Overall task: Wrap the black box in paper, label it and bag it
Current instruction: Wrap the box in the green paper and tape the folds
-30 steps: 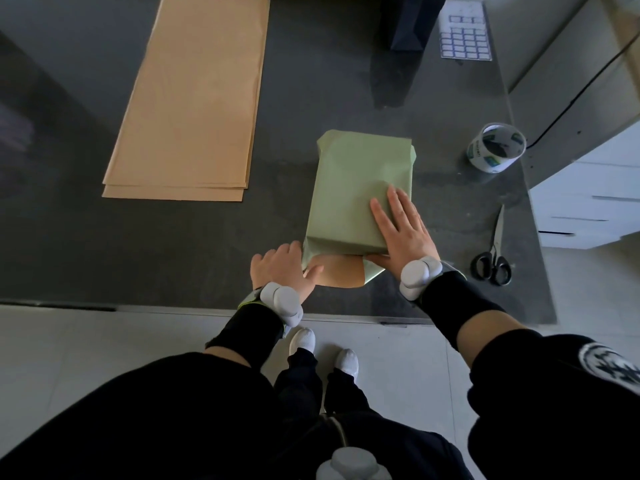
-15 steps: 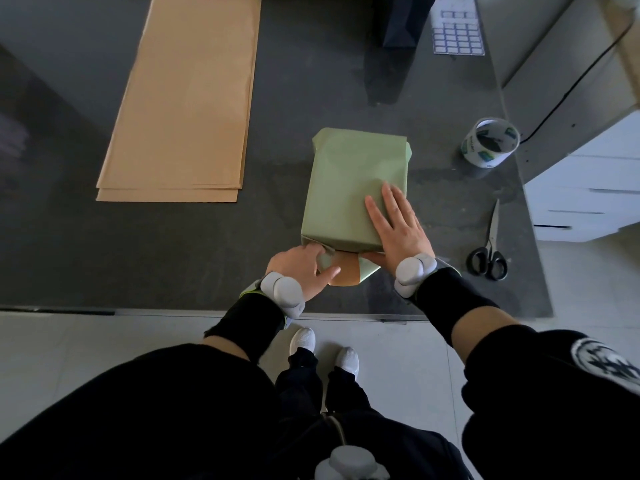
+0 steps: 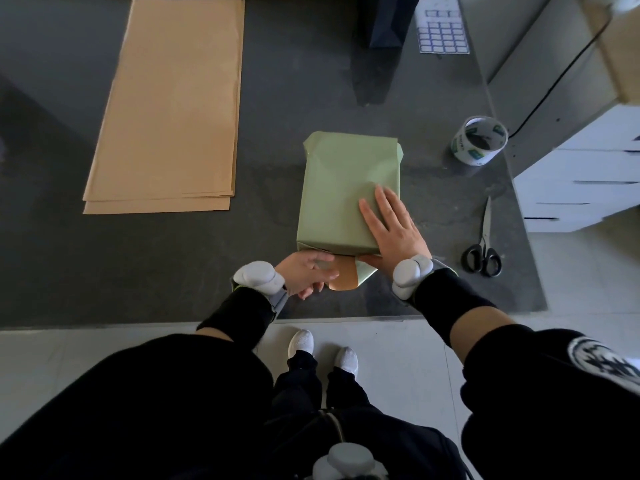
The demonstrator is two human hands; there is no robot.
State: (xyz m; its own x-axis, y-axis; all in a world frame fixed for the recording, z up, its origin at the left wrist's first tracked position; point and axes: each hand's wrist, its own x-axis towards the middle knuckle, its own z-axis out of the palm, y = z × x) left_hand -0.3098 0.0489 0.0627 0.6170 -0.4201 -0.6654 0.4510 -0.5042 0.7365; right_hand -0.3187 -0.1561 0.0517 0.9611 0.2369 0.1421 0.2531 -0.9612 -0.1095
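Head view: the wrapped box (image 3: 346, 188) lies at frame centre on the desk (image 3: 173, 265), fully covered in green paper, with its near end a little inside the desk's front edge. The right hand (image 3: 394, 233) rests flat on the box's lower-right top, fingers straight and gripping nothing. The left hand (image 3: 304, 271) is at the near end, fingers curled on the loose paper flap (image 3: 344, 278). Bare desk separates the box from one stack of brown sheets (image 3: 173, 109) at upper left. At right are one tape roll (image 3: 479, 140) and one pair of scissors (image 3: 483, 251) beside the desk's right edge. At the top are one dark bag (image 3: 386, 19) and one label sheet (image 3: 443, 32).
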